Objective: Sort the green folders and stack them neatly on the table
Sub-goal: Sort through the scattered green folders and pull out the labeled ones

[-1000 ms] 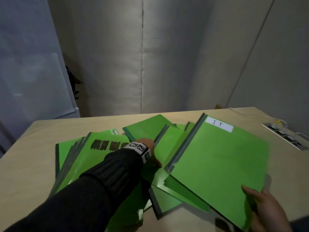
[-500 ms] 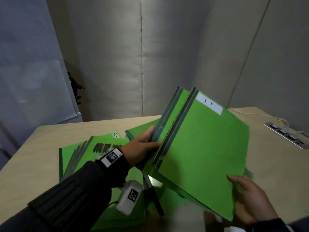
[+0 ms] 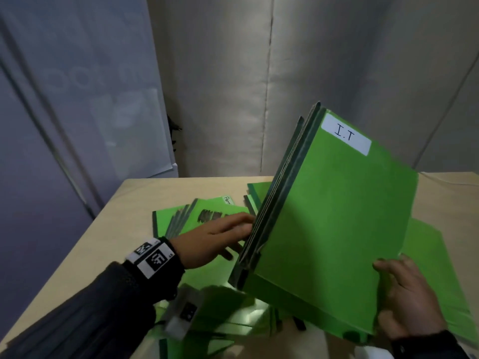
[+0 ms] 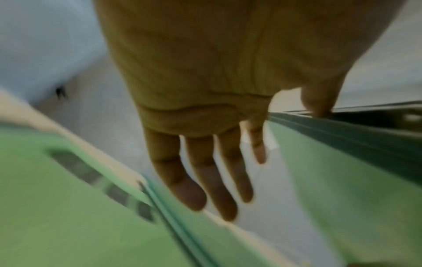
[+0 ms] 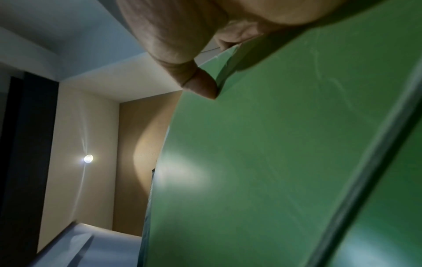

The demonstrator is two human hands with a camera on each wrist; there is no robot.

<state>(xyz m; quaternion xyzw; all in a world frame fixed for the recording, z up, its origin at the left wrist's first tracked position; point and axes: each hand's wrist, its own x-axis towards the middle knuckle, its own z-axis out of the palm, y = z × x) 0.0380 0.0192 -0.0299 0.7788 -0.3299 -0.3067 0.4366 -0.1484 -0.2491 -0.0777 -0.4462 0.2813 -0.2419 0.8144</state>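
A spread of green folders (image 3: 181, 218) is lying flat on the left part of the pale wooden table (image 3: 124, 203), the top one showing a row of dark blacked-out marks and a small white tab at its far corner. Just right of it the left hand (image 3: 215, 239) is reaching in from a dark sleeve (image 3: 85, 314) with a black-and-white marker band (image 3: 153, 257) at the wrist — its fingers (image 4: 200, 180) are hanging straight and slightly spread, and the thumb is touching the dark spine edge of the raised bundle. That bundle of folders (image 3: 329, 224) is standing tilted, spines to the left, lower edge down among more green folders (image 3: 430, 270) scattered flat on the table. The front cover is carrying a white label (image 3: 346, 134) reading "I.T" at its top. Furthest right, the right hand (image 3: 407, 299) is gripping the bundle's lower right corner — thumb on the front cover, fingers curled behind.
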